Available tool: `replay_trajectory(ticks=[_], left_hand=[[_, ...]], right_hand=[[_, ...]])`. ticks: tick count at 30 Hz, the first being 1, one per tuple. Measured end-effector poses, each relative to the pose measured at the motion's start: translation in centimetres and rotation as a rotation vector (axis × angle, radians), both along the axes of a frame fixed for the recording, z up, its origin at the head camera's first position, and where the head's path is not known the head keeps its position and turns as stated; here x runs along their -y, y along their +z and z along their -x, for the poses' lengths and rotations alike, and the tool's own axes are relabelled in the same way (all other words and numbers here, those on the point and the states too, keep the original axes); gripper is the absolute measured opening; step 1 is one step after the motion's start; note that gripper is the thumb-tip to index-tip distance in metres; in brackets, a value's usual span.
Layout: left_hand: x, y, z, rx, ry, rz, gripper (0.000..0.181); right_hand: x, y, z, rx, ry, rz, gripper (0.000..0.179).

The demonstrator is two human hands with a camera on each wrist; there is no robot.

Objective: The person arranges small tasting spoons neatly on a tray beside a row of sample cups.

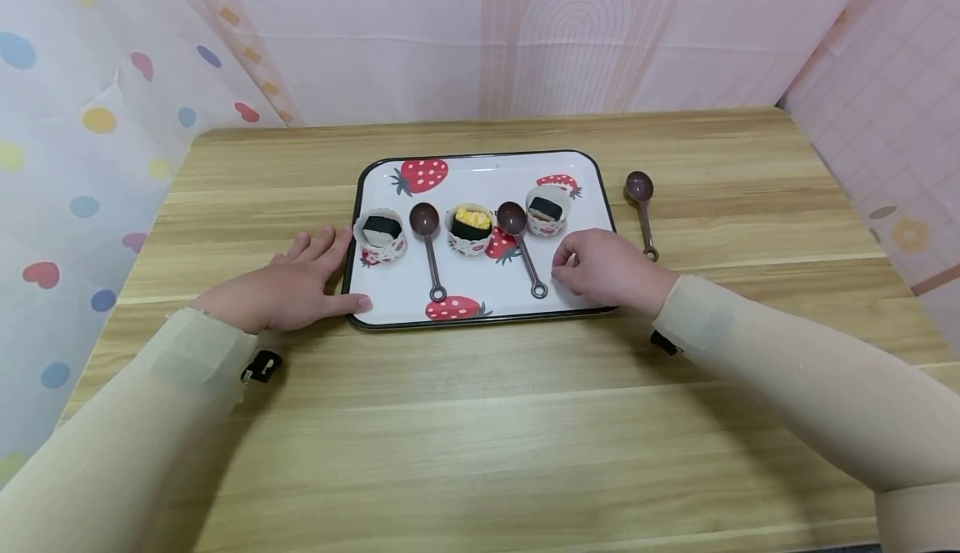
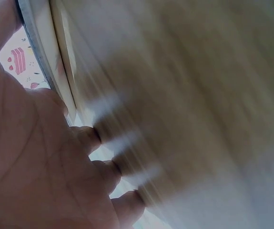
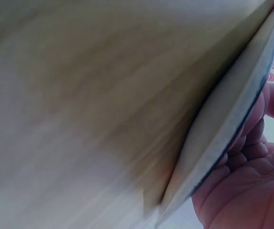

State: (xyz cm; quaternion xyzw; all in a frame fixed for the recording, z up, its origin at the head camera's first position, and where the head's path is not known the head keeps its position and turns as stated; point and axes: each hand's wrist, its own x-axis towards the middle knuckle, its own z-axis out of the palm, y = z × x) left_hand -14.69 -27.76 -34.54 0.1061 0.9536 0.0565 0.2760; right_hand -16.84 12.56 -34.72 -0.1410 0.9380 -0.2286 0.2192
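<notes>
A white strawberry-print tray (image 1: pixel 393 307) with a dark rim lies on the table. My left hand (image 1: pixel 288 286) rests with spread fingers beside its left edge, the thumb over the rim. Over the tray's right front part, my right hand (image 1: pixel 603 269) has curled fingers, and nothing shows in them. Close to its left lies a brown measuring spoon (image 1: pixel 512 218), bowl away from me. Another brown spoon (image 1: pixel 424 219) lies further left. Alternating with them are three paper cups holding sushi-like pieces: a left cup (image 1: pixel 382 253), a middle cup (image 1: pixel 470 246) with yellow topping, a right cup (image 1: pixel 546 226).
A third brown spoon (image 1: pixel 640 187) lies on the wooden table (image 1: pixel 480 436), right of the tray and just beyond my right wrist. Patterned curtains (image 1: pixel 375 36) hang behind the table and along both sides.
</notes>
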Motion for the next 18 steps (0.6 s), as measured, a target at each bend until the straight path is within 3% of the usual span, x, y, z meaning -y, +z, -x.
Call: replay_trajectory(ticks=[18], left_hand=[[0.1, -0.2, 0.1, -0.006, -0.003, -0.004, 0.126]], right_hand=[[-1.1, 1.3, 0.9, -0.055, -0.064, 0.007, 0.028]])
